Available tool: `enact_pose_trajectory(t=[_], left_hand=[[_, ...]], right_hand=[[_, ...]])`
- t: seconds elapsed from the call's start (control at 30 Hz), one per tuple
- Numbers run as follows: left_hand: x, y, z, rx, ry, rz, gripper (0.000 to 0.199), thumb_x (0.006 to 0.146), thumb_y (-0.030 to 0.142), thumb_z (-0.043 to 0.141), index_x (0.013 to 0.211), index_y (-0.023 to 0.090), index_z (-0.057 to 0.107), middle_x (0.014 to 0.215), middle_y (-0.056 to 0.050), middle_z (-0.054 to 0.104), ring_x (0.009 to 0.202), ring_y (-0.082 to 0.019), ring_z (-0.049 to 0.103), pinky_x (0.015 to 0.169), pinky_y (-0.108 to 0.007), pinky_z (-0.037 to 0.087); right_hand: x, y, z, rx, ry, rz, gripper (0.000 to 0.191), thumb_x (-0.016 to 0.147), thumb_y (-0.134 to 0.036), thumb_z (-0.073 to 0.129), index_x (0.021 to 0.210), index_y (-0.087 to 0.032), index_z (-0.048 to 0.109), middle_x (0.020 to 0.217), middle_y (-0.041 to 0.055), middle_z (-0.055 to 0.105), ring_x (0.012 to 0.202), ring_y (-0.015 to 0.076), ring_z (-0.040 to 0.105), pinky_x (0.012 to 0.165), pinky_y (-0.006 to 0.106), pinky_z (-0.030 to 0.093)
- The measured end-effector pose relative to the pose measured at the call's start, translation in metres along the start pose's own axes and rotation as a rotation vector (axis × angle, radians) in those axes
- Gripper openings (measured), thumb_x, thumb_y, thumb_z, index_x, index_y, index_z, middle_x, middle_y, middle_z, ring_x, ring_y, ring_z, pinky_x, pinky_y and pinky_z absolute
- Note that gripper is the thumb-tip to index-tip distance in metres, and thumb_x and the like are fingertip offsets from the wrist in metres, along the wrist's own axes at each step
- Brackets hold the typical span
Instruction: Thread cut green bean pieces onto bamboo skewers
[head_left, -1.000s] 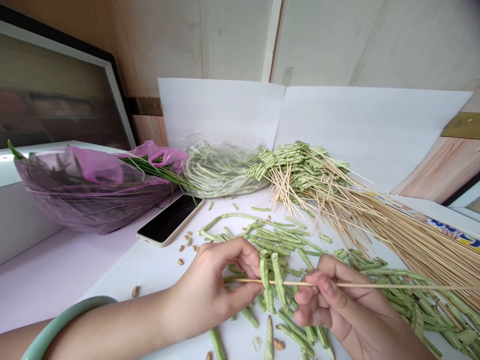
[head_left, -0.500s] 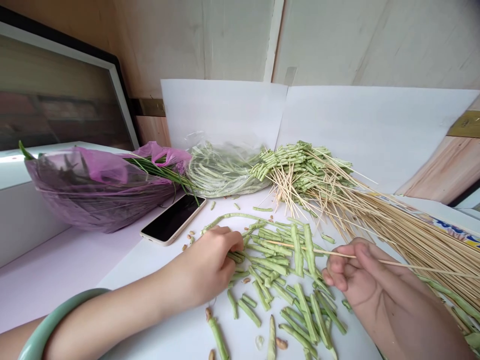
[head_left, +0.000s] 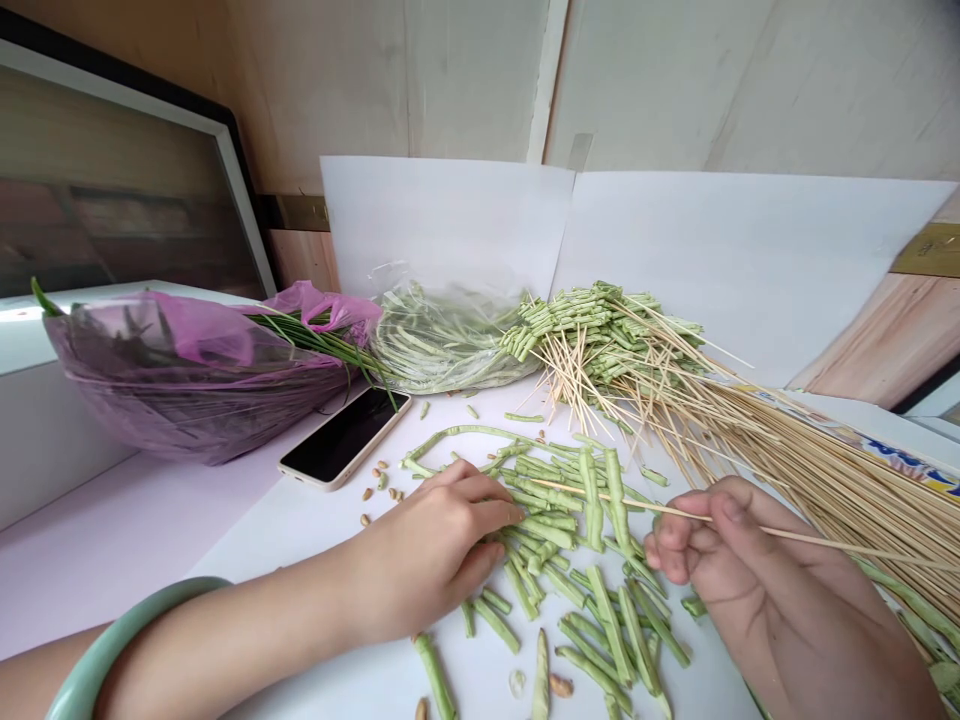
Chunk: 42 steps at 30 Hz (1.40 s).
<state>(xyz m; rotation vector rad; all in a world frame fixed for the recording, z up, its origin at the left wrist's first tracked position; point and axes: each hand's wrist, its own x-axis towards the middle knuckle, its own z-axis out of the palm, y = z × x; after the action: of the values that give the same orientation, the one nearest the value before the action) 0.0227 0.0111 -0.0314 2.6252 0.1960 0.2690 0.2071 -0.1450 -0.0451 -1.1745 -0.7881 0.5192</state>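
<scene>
In my right hand (head_left: 757, 560) a thin bamboo skewer (head_left: 675, 512) is pinched between thumb and fingers. Its tip points left, and two cut green bean pieces (head_left: 617, 500) hang across it side by side. My left hand (head_left: 450, 545) is over the left side of a heap of loose bean pieces (head_left: 551, 530) on the white surface. Its fingertips touch the heap, with the thumb spread from the index finger and nothing visible between them. The hand covers some of the pieces. More bean pieces (head_left: 611, 620) are scattered nearer to me.
A pile of filled skewers (head_left: 607, 320) stands at the back, beside many long bare sticks (head_left: 810, 470) at right. Behind are a clear bag of long beans (head_left: 442, 340) and a purple bag of greens (head_left: 202, 380). A phone (head_left: 345, 440) rests at left; brown seeds (head_left: 561, 686) lie about.
My left hand has moved a little to the right over the heap, its fingers stretching out from a more curled shape. My right hand and its skewer are nearly still.
</scene>
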Motion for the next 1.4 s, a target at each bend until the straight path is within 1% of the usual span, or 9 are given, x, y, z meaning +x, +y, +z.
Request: enact_pose_trajectory(t=[0.17,0.27,0.37,0.5,0.63,0.8,1.1,1.27,1.4], left_hand=[[0.001,-0.003,0.007,-0.085,0.016,0.001,0.010,0.082,0.011,0.055,0.089,0.018,0.058,0.090,-0.003,0.062,0.095,-0.019,0.052,0.082,-0.028,0.043],[0.001,-0.001,0.011,-0.104,0.017,-0.016,0.008,0.081,0.012,0.057,0.087,0.018,0.056,0.086,-0.003,0.058,0.088,-0.018,0.053,0.075,-0.026,0.043],[-0.001,0.005,0.012,-0.141,0.030,-0.001,0.018,0.082,0.008,0.051,0.096,0.018,0.057,0.093,-0.005,0.057,0.088,-0.017,0.053,0.077,-0.026,0.043],[-0.001,0.005,0.007,-0.250,0.189,-0.167,0.025,0.087,0.012,0.044,0.106,0.019,0.059,0.098,-0.005,0.056,0.089,-0.017,0.053,0.080,-0.029,0.042],[0.004,-0.002,0.007,-0.484,0.318,-0.258,0.015,0.090,0.022,0.045,0.093,0.018,0.059,0.085,-0.003,0.056,0.079,-0.016,0.051,0.072,-0.029,0.041],[0.004,-0.002,0.015,-0.701,0.308,-0.214,0.012,0.090,0.026,0.047,0.083,0.018,0.050,0.075,0.001,0.049,0.070,-0.013,0.046,0.063,-0.025,0.039],[0.001,0.003,0.015,-0.758,0.292,-0.205,0.014,0.091,0.026,0.048,0.079,0.017,0.048,0.073,0.001,0.047,0.069,-0.012,0.045,0.063,-0.024,0.038],[0.002,0.002,0.014,-0.768,0.301,-0.186,0.016,0.091,0.025,0.049,0.077,0.017,0.049,0.074,0.001,0.048,0.071,-0.012,0.046,0.064,-0.024,0.040],[0.003,0.002,0.013,-0.717,0.317,-0.171,0.015,0.090,0.024,0.050,0.076,0.017,0.051,0.073,0.001,0.050,0.071,-0.012,0.048,0.064,-0.022,0.041]], right_hand=[[-0.004,-0.004,0.002,-0.103,-0.019,-0.073,0.030,0.087,-0.040,0.058,0.064,-0.021,0.061,0.062,0.0037,0.058,0.061,0.0175,0.058,0.055,0.024,0.054],[-0.006,-0.006,0.002,-0.137,-0.032,-0.102,0.029,0.089,-0.039,0.056,0.065,-0.022,0.062,0.061,0.0037,0.059,0.059,0.0177,0.058,0.056,0.025,0.055],[-0.008,-0.004,0.000,-0.143,-0.029,-0.102,0.028,0.090,-0.038,0.055,0.067,-0.023,0.063,0.064,0.0038,0.059,0.060,0.0180,0.059,0.057,0.026,0.055],[-0.010,0.001,-0.006,-0.102,0.007,-0.126,0.019,0.089,-0.035,0.056,0.075,-0.024,0.065,0.068,0.0037,0.060,0.062,0.0185,0.059,0.056,0.028,0.055],[-0.010,0.002,-0.007,-0.058,0.015,-0.084,0.015,0.088,-0.035,0.057,0.079,-0.025,0.065,0.070,0.0044,0.061,0.064,0.0200,0.059,0.059,0.031,0.055],[-0.013,-0.001,-0.001,-0.077,-0.050,-0.132,0.017,0.088,-0.037,0.057,0.079,-0.027,0.068,0.062,0.0035,0.060,0.059,0.0211,0.061,0.054,0.033,0.055],[-0.017,0.000,-0.006,-0.222,-0.133,-0.194,0.019,0.091,-0.034,0.053,0.083,-0.028,0.069,0.069,0.0049,0.065,0.064,0.0237,0.066,0.058,0.036,0.058],[-0.014,-0.002,-0.002,-0.282,-0.128,-0.214,0.017,0.089,-0.034,0.056,0.079,-0.029,0.069,0.069,0.0038,0.065,0.060,0.0225,0.066,0.055,0.032,0.057],[-0.018,-0.002,-0.001,-0.306,-0.100,-0.185,0.019,0.087,-0.038,0.056,0.075,-0.030,0.068,0.067,0.0036,0.065,0.062,0.0245,0.065,0.058,0.035,0.056]])
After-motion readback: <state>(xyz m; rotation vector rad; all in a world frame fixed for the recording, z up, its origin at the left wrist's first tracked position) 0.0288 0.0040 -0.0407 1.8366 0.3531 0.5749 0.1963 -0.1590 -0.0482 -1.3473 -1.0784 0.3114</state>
